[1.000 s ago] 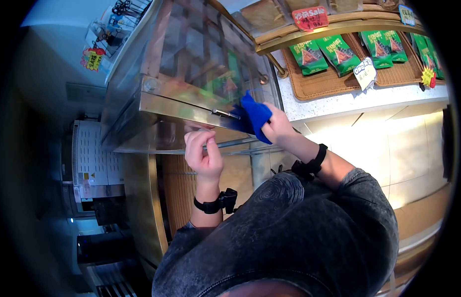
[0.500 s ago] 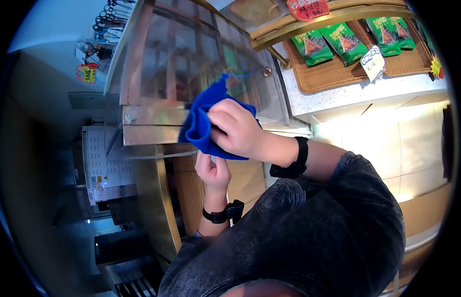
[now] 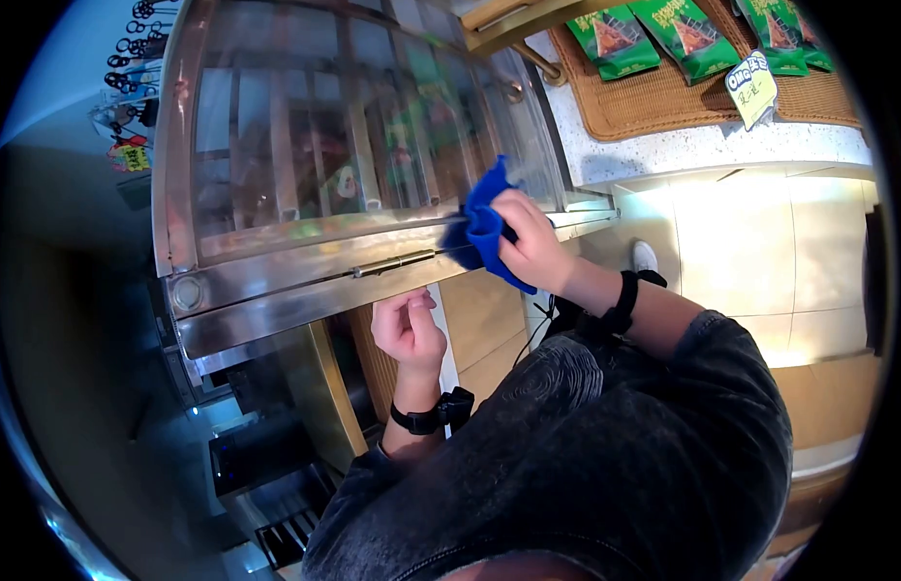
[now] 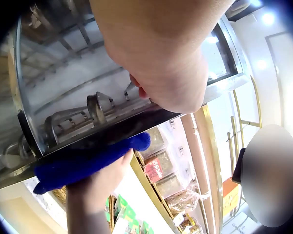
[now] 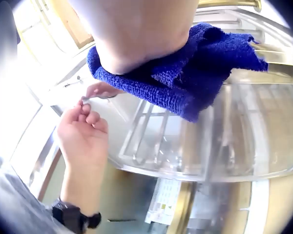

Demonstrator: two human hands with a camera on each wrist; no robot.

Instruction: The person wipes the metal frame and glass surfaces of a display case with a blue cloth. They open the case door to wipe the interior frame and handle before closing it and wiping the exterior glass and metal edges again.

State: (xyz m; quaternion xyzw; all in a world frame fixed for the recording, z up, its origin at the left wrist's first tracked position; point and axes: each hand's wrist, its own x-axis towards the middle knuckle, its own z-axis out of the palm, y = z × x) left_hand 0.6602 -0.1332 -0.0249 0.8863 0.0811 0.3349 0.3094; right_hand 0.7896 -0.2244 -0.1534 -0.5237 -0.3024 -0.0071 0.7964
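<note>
In the head view my right hand (image 3: 535, 244) grips a bunched blue microfibre cloth (image 3: 486, 232) against the metal-framed front of a glass display cabinet door (image 3: 247, 320). The cloth's towelling texture shows close up in the right wrist view, where the cloth (image 5: 185, 78) partly hangs below the palm. A slim metal handle (image 3: 392, 263) runs along the frame, left of the cloth. Just below the handle my left hand (image 3: 409, 329) has its fingers and thumb curled, pinching at the frame's edge. Its fingertips meet their reflection in the right wrist view; the exact contact is partly hidden.
A speckled counter (image 3: 625, 160) at the right bears woven trays (image 3: 615, 121) with green snack packets (image 3: 683, 39) and a price tag (image 3: 750, 89). Black-handled tongs (image 3: 131, 58) hang at upper left. A dark appliance (image 3: 266, 465) stands at lower left. Another person appears in the left wrist view.
My right hand swept the cloth left across the frame, then back right. The cabinet front now sits larger and at a different angle in view. The left hand stayed near its edge.
</note>
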